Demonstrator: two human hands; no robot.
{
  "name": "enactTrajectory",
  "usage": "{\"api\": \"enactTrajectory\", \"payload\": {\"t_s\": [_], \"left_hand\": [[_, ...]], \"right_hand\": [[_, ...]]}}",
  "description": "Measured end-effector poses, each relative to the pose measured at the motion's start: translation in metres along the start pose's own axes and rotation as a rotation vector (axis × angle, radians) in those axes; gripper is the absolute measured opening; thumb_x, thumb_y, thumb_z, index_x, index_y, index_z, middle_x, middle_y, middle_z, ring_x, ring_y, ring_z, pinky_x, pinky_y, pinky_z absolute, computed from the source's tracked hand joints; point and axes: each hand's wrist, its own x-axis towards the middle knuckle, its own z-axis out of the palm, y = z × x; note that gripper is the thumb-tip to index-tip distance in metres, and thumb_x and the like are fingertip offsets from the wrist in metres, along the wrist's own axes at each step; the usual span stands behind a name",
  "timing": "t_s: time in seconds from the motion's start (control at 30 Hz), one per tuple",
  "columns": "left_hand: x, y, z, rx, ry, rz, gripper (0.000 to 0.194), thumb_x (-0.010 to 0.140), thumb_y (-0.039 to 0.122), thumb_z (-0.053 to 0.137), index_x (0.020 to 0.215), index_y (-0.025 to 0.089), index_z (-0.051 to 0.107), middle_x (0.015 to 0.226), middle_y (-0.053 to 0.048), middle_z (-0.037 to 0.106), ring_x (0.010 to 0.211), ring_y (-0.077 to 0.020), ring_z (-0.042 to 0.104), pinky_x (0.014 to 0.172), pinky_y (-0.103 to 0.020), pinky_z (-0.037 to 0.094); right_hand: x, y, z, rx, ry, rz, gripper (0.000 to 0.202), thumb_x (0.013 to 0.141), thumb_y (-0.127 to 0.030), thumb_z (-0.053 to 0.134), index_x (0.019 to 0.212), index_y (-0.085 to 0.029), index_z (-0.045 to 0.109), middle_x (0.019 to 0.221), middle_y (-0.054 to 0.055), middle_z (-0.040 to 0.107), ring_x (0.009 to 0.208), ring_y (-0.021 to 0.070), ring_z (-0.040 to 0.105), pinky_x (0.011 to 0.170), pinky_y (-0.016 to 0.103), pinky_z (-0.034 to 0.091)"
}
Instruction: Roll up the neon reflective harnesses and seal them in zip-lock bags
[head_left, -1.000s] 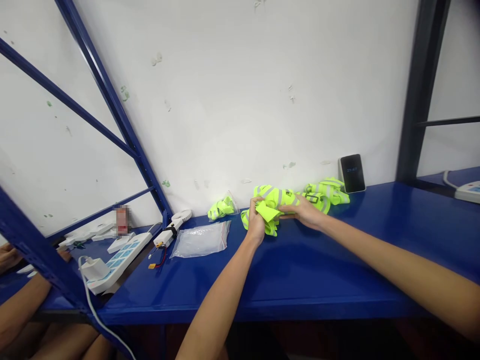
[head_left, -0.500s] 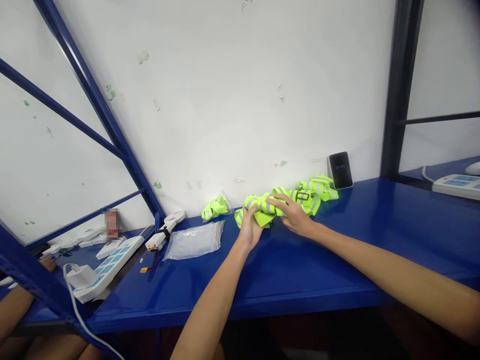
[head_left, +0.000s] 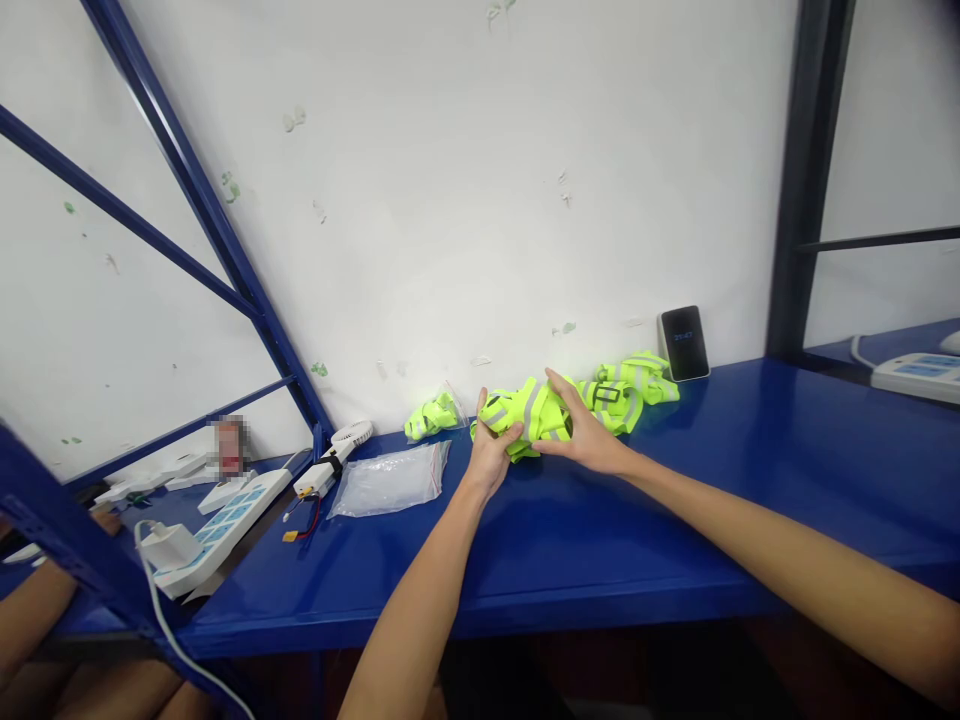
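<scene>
Between my two hands is a bunched neon-yellow reflective vest [head_left: 526,408] with grey stripes, held just over the blue table [head_left: 600,530]. My left hand [head_left: 491,455] grips its left side, thumb in front. On its right side my right hand [head_left: 589,435] presses with thumb and fingers curved round the bundle. Behind my right hand lies more neon strapping with a black buckle [head_left: 606,394], and another crumpled neon piece [head_left: 641,375] beyond it. To the left, a flat clear zip bag [head_left: 390,480] lies on the table, and a small bagged neon bundle [head_left: 435,415] rests against the wall.
A dark-screened clock [head_left: 684,343] leans on the wall at the right. A white handheld fan [head_left: 351,434] with a wired pack stands left of the bag. Power strips [head_left: 225,530] and a blue frame post [head_left: 202,220] are farther left, where another person's arm [head_left: 37,610] shows.
The neon bundle has been turned and gathered tighter between my hands. My right hand has shifted from resting on top to cupping its right side; my left thumb now lies across the front.
</scene>
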Motion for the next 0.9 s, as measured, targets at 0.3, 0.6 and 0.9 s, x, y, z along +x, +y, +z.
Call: {"api": "enactTrajectory", "payload": {"t_s": [0.3, 0.6, 0.9], "left_hand": [[0.007, -0.003, -0.012, 0.168, -0.095, 0.128, 0.086, 0.065, 0.030, 0.083, 0.140, 0.023, 0.041, 0.129, -0.011, 0.058, 0.120, -0.0258, 0.055, 0.105, -0.040, 0.041], [0.000, 0.005, 0.010, 0.100, -0.184, 0.111, 0.090, 0.067, 0.030, 0.081, 0.142, 0.035, 0.030, 0.134, -0.006, 0.054, 0.125, -0.0246, 0.052, 0.106, -0.042, 0.041], [0.009, 0.006, -0.002, 0.100, -0.115, 0.147, 0.084, 0.070, 0.033, 0.079, 0.141, 0.033, 0.034, 0.127, -0.005, 0.060, 0.128, -0.0235, 0.049, 0.109, -0.043, 0.037]], "right_hand": [[0.002, -0.014, -0.008, 0.123, -0.075, 0.195, 0.097, 0.064, -0.052, 0.079, 0.146, -0.019, 0.038, 0.146, 0.015, 0.044, 0.135, 0.0346, 0.039, 0.112, 0.049, 0.030], [0.008, -0.015, -0.005, 0.521, 0.009, 0.290, 0.088, 0.055, -0.033, 0.085, 0.135, -0.022, 0.049, 0.133, 0.009, 0.054, 0.121, 0.0288, 0.053, 0.101, 0.040, 0.044], [0.019, -0.026, 0.026, 0.809, 0.112, 0.361, 0.079, 0.061, -0.033, 0.082, 0.132, -0.031, 0.048, 0.112, 0.003, 0.063, 0.102, 0.0249, 0.062, 0.087, 0.039, 0.053]]}}
